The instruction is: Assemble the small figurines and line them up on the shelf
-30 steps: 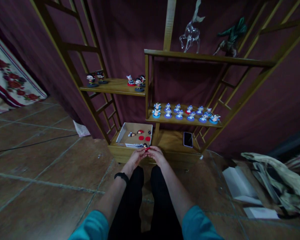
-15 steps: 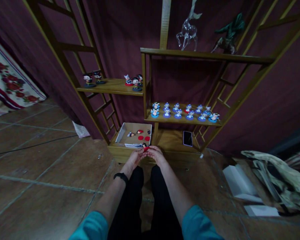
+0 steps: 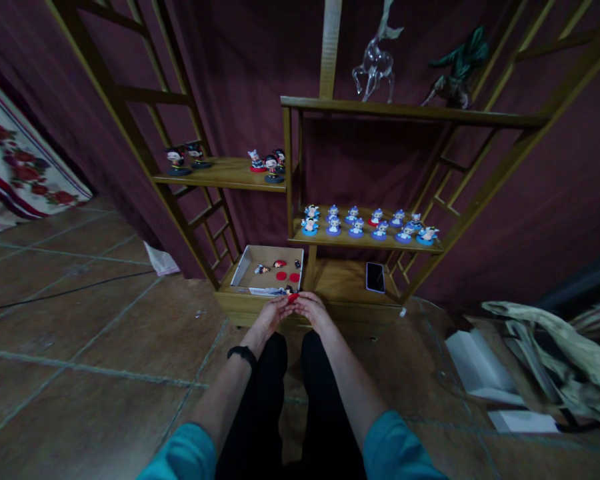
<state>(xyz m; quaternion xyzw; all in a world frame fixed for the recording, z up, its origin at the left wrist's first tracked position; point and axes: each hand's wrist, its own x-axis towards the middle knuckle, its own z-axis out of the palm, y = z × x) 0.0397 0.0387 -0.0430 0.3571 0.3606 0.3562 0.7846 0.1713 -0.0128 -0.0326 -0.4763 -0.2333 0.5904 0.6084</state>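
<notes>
With left hand (image 3: 275,311) and right hand (image 3: 312,309), still pinches dark-haired figurine (image 3: 289,290) by red base (image 3: 293,298) near cardboard box (image 3: 270,253), unreleased.

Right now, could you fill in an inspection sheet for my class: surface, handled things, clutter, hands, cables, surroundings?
Surface: wooden shelves; open box on the lowest level.
Handled things: red piece at the box's near edge, dark-topped figure beside it, joined or not unclear; small figures and two red discs inside the box.
Clutter: phone, lower right; standing figurines above.
Hands: left hand and right hand both hold the red piece.
Cables: dark cable on the floor, left.
Surroundings: dark curtain behind; floral cloth left; crumpled pale fabric right.
</notes>
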